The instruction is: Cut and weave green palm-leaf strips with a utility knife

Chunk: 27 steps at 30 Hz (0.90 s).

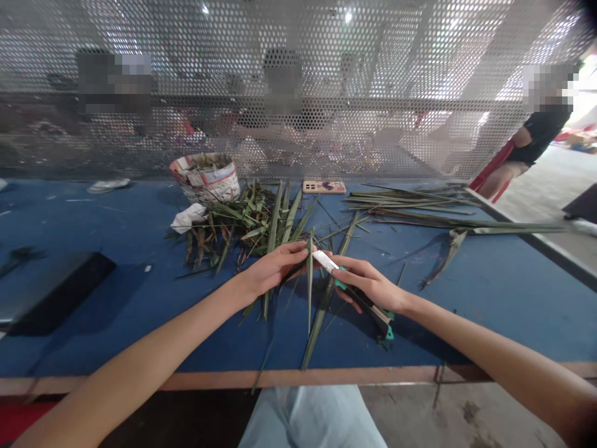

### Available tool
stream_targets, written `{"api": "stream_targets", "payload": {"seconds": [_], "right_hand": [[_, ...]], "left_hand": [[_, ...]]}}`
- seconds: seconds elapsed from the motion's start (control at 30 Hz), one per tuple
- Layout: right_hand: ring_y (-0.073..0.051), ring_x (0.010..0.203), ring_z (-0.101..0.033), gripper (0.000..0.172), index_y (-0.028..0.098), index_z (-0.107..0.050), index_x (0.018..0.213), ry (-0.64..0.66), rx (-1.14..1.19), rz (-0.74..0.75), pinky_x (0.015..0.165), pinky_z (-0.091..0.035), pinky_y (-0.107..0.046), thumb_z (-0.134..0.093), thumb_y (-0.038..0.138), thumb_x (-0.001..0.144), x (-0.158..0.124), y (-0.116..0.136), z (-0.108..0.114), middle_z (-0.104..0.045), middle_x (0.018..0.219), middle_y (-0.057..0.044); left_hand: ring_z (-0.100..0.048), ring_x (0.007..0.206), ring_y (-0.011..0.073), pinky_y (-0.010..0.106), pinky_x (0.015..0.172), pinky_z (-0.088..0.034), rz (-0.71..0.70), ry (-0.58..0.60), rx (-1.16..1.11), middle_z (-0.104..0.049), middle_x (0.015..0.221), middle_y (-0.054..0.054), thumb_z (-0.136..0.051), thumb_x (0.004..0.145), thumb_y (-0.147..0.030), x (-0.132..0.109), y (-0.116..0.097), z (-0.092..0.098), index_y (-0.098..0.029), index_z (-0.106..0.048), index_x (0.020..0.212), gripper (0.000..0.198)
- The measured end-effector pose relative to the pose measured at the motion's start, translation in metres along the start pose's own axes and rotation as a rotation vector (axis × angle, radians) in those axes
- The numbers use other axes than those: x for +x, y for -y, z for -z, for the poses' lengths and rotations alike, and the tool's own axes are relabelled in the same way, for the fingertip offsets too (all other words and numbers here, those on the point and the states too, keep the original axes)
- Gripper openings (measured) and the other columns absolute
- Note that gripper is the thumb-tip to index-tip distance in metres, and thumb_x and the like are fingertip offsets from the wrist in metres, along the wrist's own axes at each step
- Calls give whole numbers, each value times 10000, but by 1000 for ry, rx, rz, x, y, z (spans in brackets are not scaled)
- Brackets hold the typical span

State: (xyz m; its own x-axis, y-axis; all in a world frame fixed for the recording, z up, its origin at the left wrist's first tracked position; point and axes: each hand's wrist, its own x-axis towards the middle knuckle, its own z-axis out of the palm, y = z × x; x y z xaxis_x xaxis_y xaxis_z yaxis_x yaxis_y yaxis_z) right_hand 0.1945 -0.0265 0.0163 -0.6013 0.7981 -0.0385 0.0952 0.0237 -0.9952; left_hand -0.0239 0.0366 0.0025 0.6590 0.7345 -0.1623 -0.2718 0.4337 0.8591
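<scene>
My left hand (282, 267) pinches a narrow green leaf strip (310, 292) that hangs down over the blue table (224, 348). In my right hand (364, 280) is a utility knife (373, 311) with a black and teal handle. Its pale, wide blade (325, 261) points up and left, close to the strip at my left fingertips; whether it touches, I cannot tell. Under and behind my hands lie more long leaf strips (321, 323). Just beyond my left hand spreads a pile of cut leaves (252, 218).
Behind the leaf pile stands a basket (209, 180) with leaf scraps. A phone (324, 186) lies near the perforated metal screen (326, 137). Long leaves (410, 202) rest at the back right, one reaching past the table edge. At left is a black object (65, 292). A person (536, 137) sits at far right.
</scene>
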Motion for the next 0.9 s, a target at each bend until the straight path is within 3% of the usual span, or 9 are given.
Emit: {"api": "stream_targets", "payload": {"seconds": [0.47,0.73,0.9], "right_hand": [[-58,412,-447,396,169,-495,1256,38,-14,7,378,-424,-162,-431,418,955,-2,4,2,-501,598,45],[-65,426,-442,521,199,-385,1406,50,12,-22,359,-411,-164,-440,438,947,-4,3,4,-483,603,43],[-74,456,-465,532,204,-373,1417,58,2,-31,377,-415,-170,-447,437,944,-5,4,6,-499,623,34]], "left_hand": [[-687,877,184,274,875,-486,9,11,-15,-727,930,71,-775,695,-237,-2,-3,-4,-140,-685,868,217],[-680,891,188,277,868,-481,29,-49,-17,-726,925,69,-773,695,-219,-3,-1,-3,-148,-689,876,211],[-681,860,184,276,854,-476,30,-8,-14,-723,948,73,-763,710,-227,-3,-1,-3,-151,-691,869,190]]}}
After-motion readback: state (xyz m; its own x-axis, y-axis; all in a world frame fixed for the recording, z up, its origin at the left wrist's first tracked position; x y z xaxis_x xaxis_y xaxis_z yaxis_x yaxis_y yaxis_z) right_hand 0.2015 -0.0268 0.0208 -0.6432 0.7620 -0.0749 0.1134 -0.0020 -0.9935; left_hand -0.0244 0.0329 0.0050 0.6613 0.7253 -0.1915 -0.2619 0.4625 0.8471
